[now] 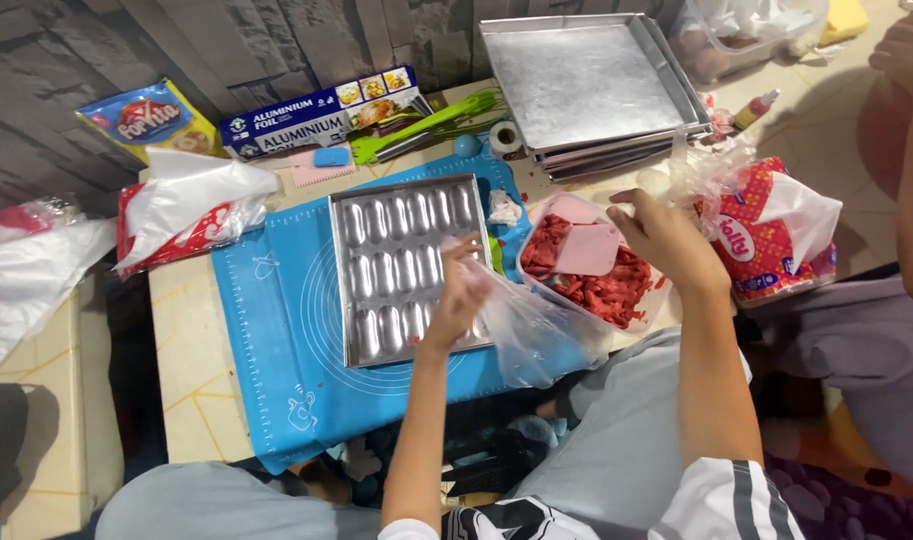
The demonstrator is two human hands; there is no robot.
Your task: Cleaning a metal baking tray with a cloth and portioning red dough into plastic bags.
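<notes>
**Friend:** What could go wrong here?

**Me:** Biggest thing first: the blue silicone baking mat (277, 330) hangs past the near edge of the low pale table (182, 380), and the silver metal mould tray with oval pockets (409, 266) sits on it. I reckon a knock from my knee could drag mat and tray off together. Then the clear plastic container of red batter (617, 290) sits at the table's right edge, just beside the tray, with a pink plastic scraper (589, 248) lying in it; a nudge could tip it into my lap. Smallest worry: the thin clear plastic piping bag (532, 330). My left hand (459, 295) is closed around its top, over the tray's right side, and the bag droops toward the mat's near edge. It looks flimsy, so it could slip or tear.

**Friend:** And your right hand?

**Me:** My right hand (667, 240) hovers over the container's far rim, fingers curled; I can't tell whether it's gripping anything.

**Friend:** Count things for me.

**Me:** One mat, one table. A stack of flat square silver baking trays (587, 80), at least three, though the edges are hard to separate. One mould tray, with about twenty-four pockets by my rough count. One container, one long box of foil (322, 115), one green plastic tongs (427, 125), one scraper, one bag in hand.
</notes>
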